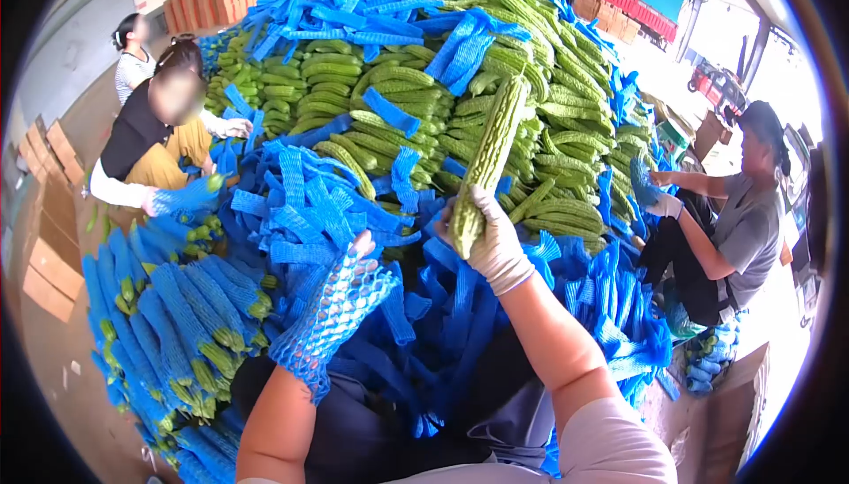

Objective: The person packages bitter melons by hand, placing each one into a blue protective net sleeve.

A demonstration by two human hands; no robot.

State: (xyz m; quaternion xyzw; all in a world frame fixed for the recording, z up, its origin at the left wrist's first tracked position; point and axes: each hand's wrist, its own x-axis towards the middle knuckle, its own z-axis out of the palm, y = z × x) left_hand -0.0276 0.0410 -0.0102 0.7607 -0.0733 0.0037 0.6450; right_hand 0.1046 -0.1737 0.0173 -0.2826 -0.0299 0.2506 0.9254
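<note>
In my right hand (495, 241), which wears a pale glove, is a long green bitter melon (493, 157), gripped near its lower end and tilted upright, its tip pointing away from me. A blue foam net sleeve (340, 303) is pulled over my left hand (332, 294) and wrist. The fingers inside it stretch upward, with fingertips showing at the net's far end. My left hand is apart from the melon. Loose blue net sleeves (309, 205) lie just beyond it, and more sleeves (610, 307) lie in front of my lap.
A large heap of bitter melons (398, 86) rises ahead, with blue sleeves (340, 7) on top. Netted melons (186, 316) are stacked at left. One person (150, 130) at left holds a netted melon; another person (747, 210) sits at right. Cardboard boxes (53, 254) stand far left.
</note>
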